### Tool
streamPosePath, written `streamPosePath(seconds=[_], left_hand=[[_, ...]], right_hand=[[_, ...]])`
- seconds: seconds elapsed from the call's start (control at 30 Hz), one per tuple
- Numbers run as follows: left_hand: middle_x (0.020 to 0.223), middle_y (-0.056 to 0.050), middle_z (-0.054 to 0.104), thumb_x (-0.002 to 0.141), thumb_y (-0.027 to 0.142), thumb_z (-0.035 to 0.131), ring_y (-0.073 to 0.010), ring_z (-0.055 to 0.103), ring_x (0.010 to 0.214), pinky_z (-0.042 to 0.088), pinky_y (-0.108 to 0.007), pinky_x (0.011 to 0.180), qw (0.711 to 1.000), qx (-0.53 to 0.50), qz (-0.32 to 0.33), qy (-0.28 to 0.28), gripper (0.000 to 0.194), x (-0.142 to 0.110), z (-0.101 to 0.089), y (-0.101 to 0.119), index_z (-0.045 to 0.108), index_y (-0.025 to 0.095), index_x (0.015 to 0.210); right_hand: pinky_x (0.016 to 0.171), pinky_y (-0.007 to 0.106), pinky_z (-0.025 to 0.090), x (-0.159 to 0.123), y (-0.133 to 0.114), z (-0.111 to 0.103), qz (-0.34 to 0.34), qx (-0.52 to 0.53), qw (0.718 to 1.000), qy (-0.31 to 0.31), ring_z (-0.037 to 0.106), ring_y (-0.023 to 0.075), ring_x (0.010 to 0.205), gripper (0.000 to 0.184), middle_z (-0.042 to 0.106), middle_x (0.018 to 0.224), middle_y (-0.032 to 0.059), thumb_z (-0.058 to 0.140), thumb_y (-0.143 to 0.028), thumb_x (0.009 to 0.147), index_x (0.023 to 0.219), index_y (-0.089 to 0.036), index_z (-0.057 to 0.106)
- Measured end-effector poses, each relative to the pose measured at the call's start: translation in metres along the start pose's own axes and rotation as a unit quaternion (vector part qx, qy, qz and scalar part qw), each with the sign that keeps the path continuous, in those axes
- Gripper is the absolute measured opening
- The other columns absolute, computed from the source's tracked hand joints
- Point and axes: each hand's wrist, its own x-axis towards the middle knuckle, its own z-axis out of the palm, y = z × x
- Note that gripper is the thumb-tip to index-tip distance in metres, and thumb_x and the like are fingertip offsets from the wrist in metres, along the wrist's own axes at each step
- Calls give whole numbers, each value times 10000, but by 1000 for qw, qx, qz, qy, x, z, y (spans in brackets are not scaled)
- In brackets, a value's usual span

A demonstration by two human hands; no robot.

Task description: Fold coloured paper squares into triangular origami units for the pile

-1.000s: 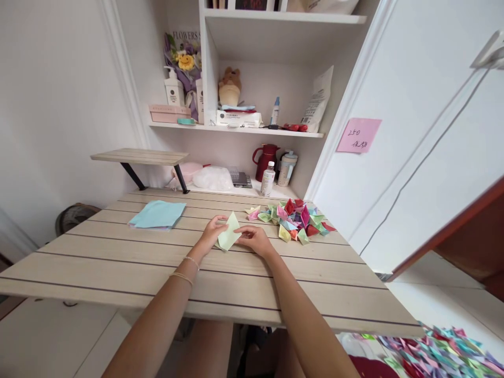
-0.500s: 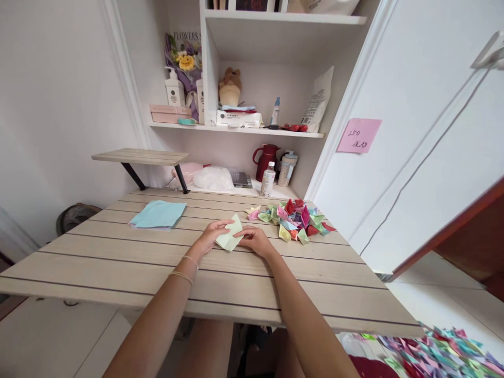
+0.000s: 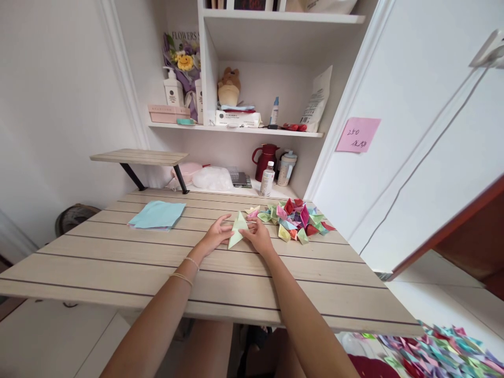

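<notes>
A pale green sheet of folded paper, now a narrow pointed shape, is held just over the slatted table between my hands. My left hand has its thumb and a finger at the paper's left edge, with the index finger lifted away. On the other side, my right hand pinches the paper with the thumb in front; some fingertips are hidden behind it. Right of my right hand lies a pile of small folded paper boats in many colours. A stack of light blue paper sheets rests to the left.
A small raised shelf stands on black legs at the table's back left. Behind the table are a labelled bottle, a red jug and a white plastic bag. More folded papers lie low at the right.
The green paper has turned and become narrower, from a broad folded piece to a pointed shape. My left fingers have spread, and both hands have shifted slightly right.
</notes>
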Motion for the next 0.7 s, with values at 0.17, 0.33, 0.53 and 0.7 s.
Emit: streamPosePath(seconds=[0.17,0.33,0.53,0.7], left_hand=[[1079,-148,607,591,181,743,-191,638,817,523,-309,663,1000,4,4,18,853,1,5,-1,291,238,1311],[1063,-148,598,516,146,781,-194,629,829,526,-322,689,998,9,30,45,856,1,8,-4,366,212,1261],[1024,-120,578,522,167,774,-173,622,789,535,-320,658,995,52,34,79,785,1,8,-6,415,197,1219],[1004,-107,588,549,188,763,-150,619,756,533,-280,627,994,63,38,77,703,2,6,-9,459,192,1182]], right_hand=[[591,296,495,-2,-3,3,9,-22,1000,8,578,132,586,457,632,952,69,661,-390,615,1005,-167,580],[669,323,504,-6,-13,7,6,6,999,-32,612,180,727,466,636,1019,71,657,-403,643,1050,-185,596],[816,344,470,-5,-11,6,-8,26,999,-35,576,226,976,421,629,1059,72,667,-366,643,1025,-197,616],[722,324,503,-2,0,7,42,77,996,-32,607,218,907,493,640,1024,91,637,-316,651,1115,-172,552]])
